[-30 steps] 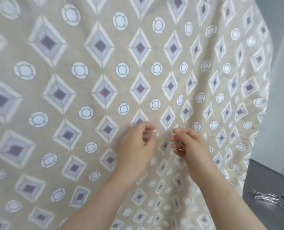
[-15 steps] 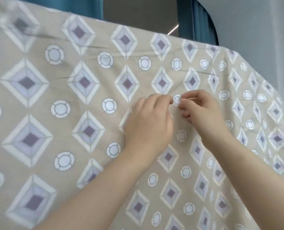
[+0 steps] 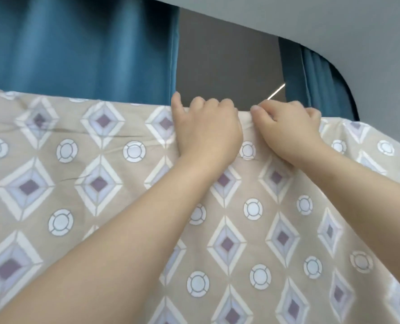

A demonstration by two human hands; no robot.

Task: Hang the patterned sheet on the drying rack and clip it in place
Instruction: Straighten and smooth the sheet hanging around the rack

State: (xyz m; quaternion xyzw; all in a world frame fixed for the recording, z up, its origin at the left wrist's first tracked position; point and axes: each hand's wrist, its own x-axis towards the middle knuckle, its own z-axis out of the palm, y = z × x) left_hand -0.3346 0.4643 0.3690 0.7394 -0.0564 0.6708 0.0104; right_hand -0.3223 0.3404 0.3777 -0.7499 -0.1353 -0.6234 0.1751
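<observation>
The beige patterned sheet (image 3: 105, 183), printed with purple diamonds and white circles, hangs spread across the view, its top fold running level at upper middle. The drying rack is hidden under that fold. My left hand (image 3: 206, 132) grips the top edge of the sheet with curled fingers, one finger sticking up at the left. Just to its right, my right hand (image 3: 288, 127) pinches the same top edge, thumb in front. No clip shows in either hand.
Blue curtains (image 3: 82, 47) hang behind the sheet on the left, with another blue curtain (image 3: 316, 80) at the right. A dark panel (image 3: 224, 61) lies between them. A grey wall (image 3: 334, 22) curves over the upper right.
Both hands have slid up the sheet from its middle to the top fold. My view has tilted upward, so the curtains show and the clips at lower right have left the frame.
</observation>
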